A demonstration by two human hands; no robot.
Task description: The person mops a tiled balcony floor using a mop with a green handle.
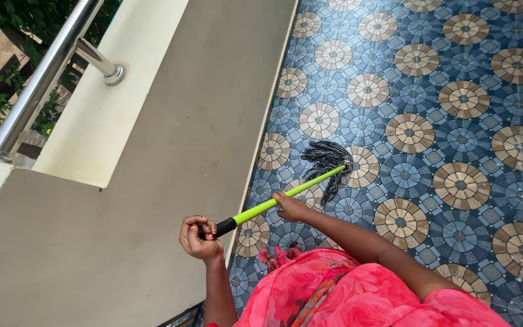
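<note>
Both hands grip a mop: left hand (201, 237) closed round the black end grip, right hand (292, 208) wrapped on the green handle (286, 195), mid-stroke in mopping, dark string head (328, 160) resting on the patterned tile floor (455, 109) ahead; next stroke needs a steady pull.

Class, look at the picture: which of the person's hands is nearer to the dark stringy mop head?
Right. The right hand grips the green handle partway down, closer to the mop head; the left hand holds the black grip end, farthest away.
</note>
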